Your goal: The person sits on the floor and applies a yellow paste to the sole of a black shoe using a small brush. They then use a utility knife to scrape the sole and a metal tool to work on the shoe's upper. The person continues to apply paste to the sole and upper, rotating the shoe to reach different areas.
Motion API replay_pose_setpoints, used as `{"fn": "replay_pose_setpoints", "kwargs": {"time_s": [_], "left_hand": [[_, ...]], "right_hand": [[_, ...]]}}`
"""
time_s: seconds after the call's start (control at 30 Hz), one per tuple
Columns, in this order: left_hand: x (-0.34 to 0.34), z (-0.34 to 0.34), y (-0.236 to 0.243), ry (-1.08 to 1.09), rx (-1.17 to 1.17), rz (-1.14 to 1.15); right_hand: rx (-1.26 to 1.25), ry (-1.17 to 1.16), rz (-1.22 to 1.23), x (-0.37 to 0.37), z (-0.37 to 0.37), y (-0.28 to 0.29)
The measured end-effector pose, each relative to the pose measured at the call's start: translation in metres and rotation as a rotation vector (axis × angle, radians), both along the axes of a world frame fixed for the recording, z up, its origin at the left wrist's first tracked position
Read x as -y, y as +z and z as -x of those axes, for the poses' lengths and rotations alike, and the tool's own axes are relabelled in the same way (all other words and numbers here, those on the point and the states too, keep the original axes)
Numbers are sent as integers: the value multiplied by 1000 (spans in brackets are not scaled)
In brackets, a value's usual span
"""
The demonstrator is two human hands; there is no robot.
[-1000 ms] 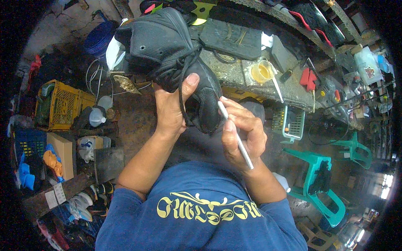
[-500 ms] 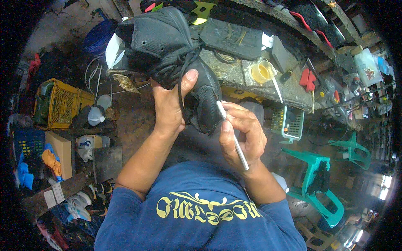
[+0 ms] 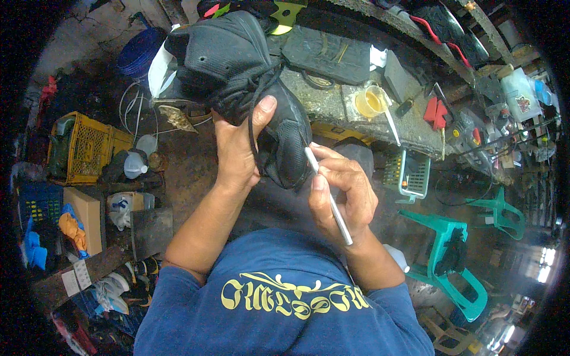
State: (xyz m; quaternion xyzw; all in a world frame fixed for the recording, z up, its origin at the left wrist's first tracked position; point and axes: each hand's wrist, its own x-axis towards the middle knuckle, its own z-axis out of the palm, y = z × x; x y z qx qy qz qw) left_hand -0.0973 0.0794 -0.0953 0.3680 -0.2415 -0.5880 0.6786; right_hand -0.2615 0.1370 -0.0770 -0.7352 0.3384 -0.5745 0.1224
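Note:
A black lace-up shoe (image 3: 228, 56) is raised above the near side of the bench, its toe end pointing down toward me. My left hand (image 3: 240, 142) wraps around its middle, with the thumb on top beside the laces. Between the thumb and fingers of my right hand (image 3: 347, 190) is a slim silver pen-like tool (image 3: 336, 207). The tool's narrow end meets the edge of the shoe near the toe; its exact tip is too small to make out. White material (image 3: 160, 71) shows at the far left end of the shoe.
Ahead is a worn bench (image 3: 329, 98) with a dark slab (image 3: 326, 56), a cup of yellowish liquid (image 3: 369, 102) and a red object (image 3: 435, 113). A yellow crate (image 3: 89, 148) stands at left. Green plastic stools (image 3: 445, 249) and a pale green basket (image 3: 414, 175) are at right.
The shoe and both hands have shifted very slightly left. My right hand has lowered the tool a touch along the shoe's edge; both grips are the same.

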Motion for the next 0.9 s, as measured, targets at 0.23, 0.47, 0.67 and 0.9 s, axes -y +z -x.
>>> {"fn": "replay_pose_setpoints", "kwargs": {"time_s": [0.23, 0.47, 0.67, 0.9], "left_hand": [[2, -1, -1, 0, 15, -2], [4, -2, -5, -10, -12, 0], [6, -2, -13, 38, 109, 28], [7, 4, -10, 110, 95, 44]], "right_hand": [[-29, -3, -21, -3, 2, 2], [-44, 27, -70, -8, 2, 4], [-74, 53, -82, -10, 4, 6], [-81, 51, -37, -9, 4, 7]]}}
